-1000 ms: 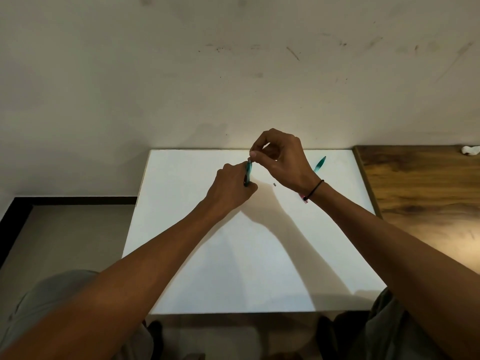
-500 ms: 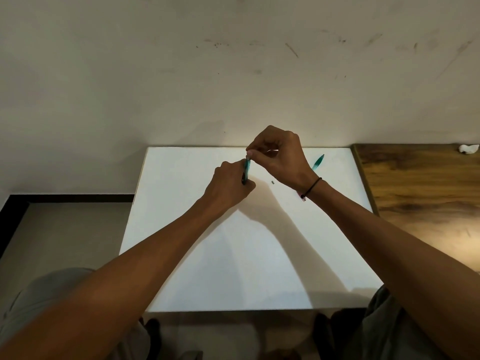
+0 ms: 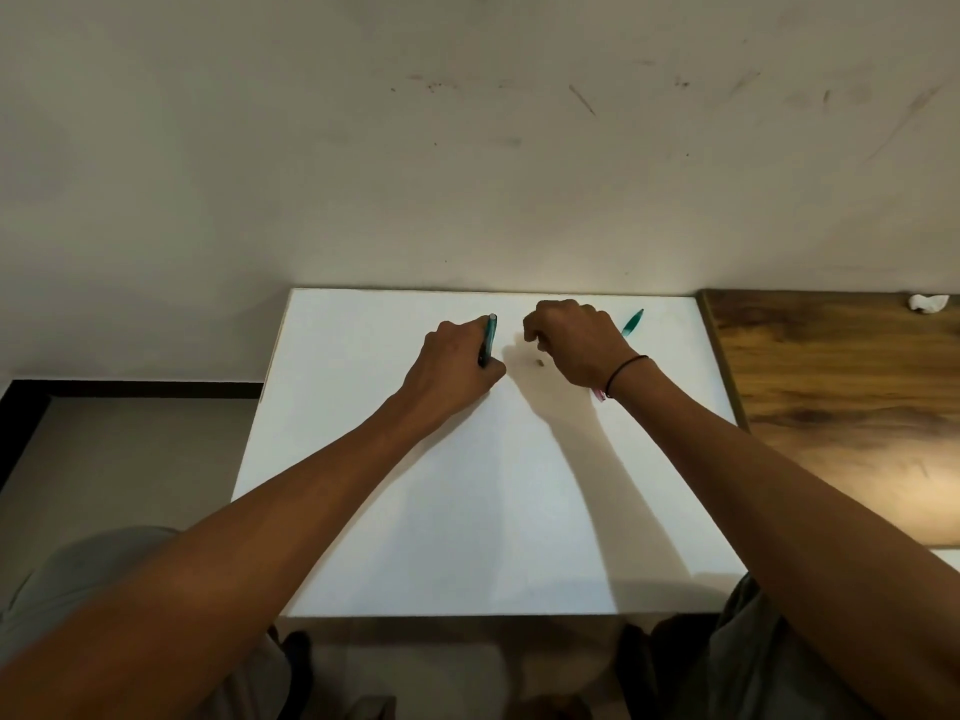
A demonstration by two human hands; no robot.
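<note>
- The white table [image 3: 467, 511] carries the whole job. It butts against a wooden top [image 3: 831, 381] on the right, and any loose part that rolls could drop off an edge.
- The left hand [image 3: 452, 366] rests its heel on the white surface, fingers wrapped round a teal pen barrel [image 3: 488, 337].
- The right hand [image 3: 576, 345] hovers just beside it, fingers curled down and inward. I cannot tell from here whether they pinch anything.
- The barrel stands nearly upright, its open end up. I'd judge that tipping it could spill whatever is inside.
- A second teal pen piece [image 3: 632, 322] lies behind the right hand, near the far edge, where a careless knuckle could flick it off.
- A tiny dark bit [image 3: 540, 362] lies on the table between the hands, and a sweep of the right wrist would likely lose it.
</note>
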